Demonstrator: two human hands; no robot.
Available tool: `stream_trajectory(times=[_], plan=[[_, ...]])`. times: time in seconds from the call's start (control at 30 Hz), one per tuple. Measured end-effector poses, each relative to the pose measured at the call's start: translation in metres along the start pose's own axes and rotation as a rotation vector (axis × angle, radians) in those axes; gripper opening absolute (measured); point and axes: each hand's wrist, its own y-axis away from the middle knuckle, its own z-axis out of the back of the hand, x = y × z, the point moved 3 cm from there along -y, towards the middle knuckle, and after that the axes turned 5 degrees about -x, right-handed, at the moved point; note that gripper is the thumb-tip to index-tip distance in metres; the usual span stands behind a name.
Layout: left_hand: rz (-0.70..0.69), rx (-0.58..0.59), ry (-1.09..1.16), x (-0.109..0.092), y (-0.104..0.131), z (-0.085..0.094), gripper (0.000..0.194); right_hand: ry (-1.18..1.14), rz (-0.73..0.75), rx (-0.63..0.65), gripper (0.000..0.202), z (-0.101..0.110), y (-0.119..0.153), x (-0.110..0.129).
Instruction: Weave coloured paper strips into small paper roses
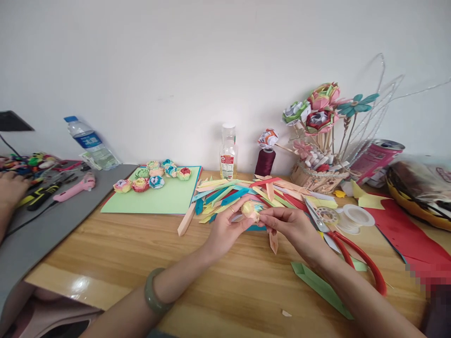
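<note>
Between my two hands is a small folded paper flower [249,211] in pale yellow and peach. My left hand [227,230] is closed around its left side, thumb below. The fingertips of my right hand [291,225] pinch its right edge. Just behind my hands lies a heap of folded paper strips [225,192] in blue, green, yellow, red and peach. Scissors with red handles [343,246] lie beside my right forearm, partly hidden by it. Near that forearm rests a green folded strip [320,288].
Finished paper flowers [141,184] sit on green paper [141,204] at left. Behind stand a bottle [229,155], a thread spool [265,162] and a flower basket [310,176]. Tape rolls [355,218] and red paper [412,234] are right. Another person's hand [12,188] is near a pink glue gun [75,188].
</note>
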Motion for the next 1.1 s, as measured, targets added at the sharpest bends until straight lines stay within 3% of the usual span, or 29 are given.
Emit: stream_trajectory(times=[0.3,0.5,0.87,1.1], plan=[[0.004,0.001,-0.047,0.0016,-0.0002,0.0010,0.057,0.101,0.076,0.025,0.034,-0.0014,0.0036,0.0034],[-0.004,0.013,-0.036,0.0010,0.0006,0.0002,0.056,0.197,0.140,-0.033,0.032,0.0009,-0.0001,0.0003],[-0.056,-0.002,-0.092,0.0011,0.0001,0.0016,0.050,0.182,0.136,-0.045,0.027,0.0015,-0.0001,-0.0018],[-0.072,0.022,-0.087,-0.0002,-0.0016,0.0014,0.049,0.177,0.123,0.049,0.031,0.0010,0.0010,-0.0045]])
